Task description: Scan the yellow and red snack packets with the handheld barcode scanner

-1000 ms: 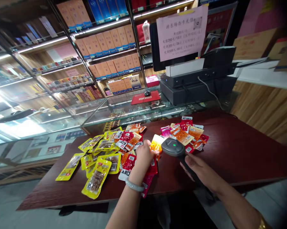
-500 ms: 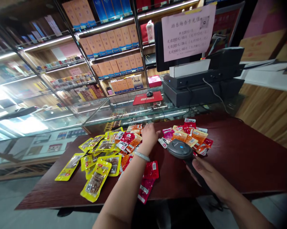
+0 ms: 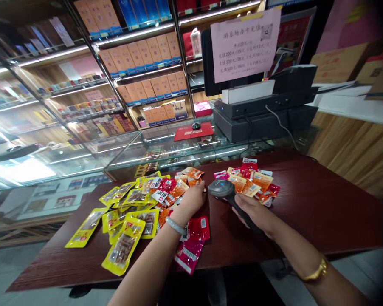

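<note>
My right hand (image 3: pixel 253 209) is wrapped round the handle of a dark grey barcode scanner (image 3: pixel 222 189), its head tilted over the table toward my left hand. Closed fingers show on my left hand (image 3: pixel 194 199), at the right side of a pile of snack packets; what they hold, if anything, is hidden. Orange snack packets (image 3: pixel 192 172) lie just beyond its fingers. Yellow snack packets (image 3: pixel 124 245) with clear windows spread to the left. Near my left wrist are a red packet (image 3: pixel 198 228) and a magenta packet (image 3: pixel 189 255). Another heap of orange and red packets (image 3: pixel 261 180) lies beyond the scanner.
The dark red-brown table (image 3: pixel 306 204) stands against a glass display counter (image 3: pixel 128 155). On the counter are a mouse (image 3: pixel 196 126) on a red mat (image 3: pixel 178 135) and a black cash drawer (image 3: pixel 258 125) below a monitor with a pink notice (image 3: pixel 247 46). Shelves of boxes (image 3: pixel 140 57) stand behind.
My left hand has drawn back toward me, and its fingers are curled. My right hand has carried the barcode scanner leftward, nearer to my left hand. The view has shifted slightly.
</note>
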The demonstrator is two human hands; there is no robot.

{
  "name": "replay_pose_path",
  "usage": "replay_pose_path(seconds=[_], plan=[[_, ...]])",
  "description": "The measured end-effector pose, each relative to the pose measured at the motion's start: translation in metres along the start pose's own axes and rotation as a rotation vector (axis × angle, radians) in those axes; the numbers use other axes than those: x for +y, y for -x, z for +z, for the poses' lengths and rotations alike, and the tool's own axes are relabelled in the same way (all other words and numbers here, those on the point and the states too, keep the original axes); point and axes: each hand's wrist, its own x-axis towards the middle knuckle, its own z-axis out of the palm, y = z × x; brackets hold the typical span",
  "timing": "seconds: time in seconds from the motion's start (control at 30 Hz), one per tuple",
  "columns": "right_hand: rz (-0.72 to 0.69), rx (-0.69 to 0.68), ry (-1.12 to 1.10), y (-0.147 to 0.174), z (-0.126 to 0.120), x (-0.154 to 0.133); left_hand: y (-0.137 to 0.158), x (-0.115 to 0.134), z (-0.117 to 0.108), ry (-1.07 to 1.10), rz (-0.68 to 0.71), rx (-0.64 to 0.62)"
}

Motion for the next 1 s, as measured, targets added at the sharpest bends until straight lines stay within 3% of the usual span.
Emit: replay_pose_path(seconds=[0.13, 0.27, 0.4, 0.53, 0.7, 1.0], plan=[[0.007, -0.025, 0.025, -0.002, -0.004, -0.005, 0.021, -0.001, -0.007, 0.171, -0.092, 0.033], [-0.01, -0.036, 0.06, -0.002, -0.01, -0.01, 0.024, -0.001, -0.012, -0.138, -0.275, 0.161], [-0.036, -0.026, 0.143, -0.002, -0.014, -0.018, 0.02, 0.004, -0.009, -0.248, -0.313, 0.092], [-0.032, -0.035, 0.151, 0.003, -0.014, -0.023, 0.02, 0.001, -0.01, -0.066, -0.375, 0.035], [-0.026, -0.075, 0.08, 0.004, -0.013, -0.019, 0.029, -0.004, -0.014, 0.206, -0.442, 0.109], [-0.074, -0.076, -0.014, -0.004, -0.011, -0.018, 0.03, 0.005, -0.004, 0.317, -0.323, 0.201]])
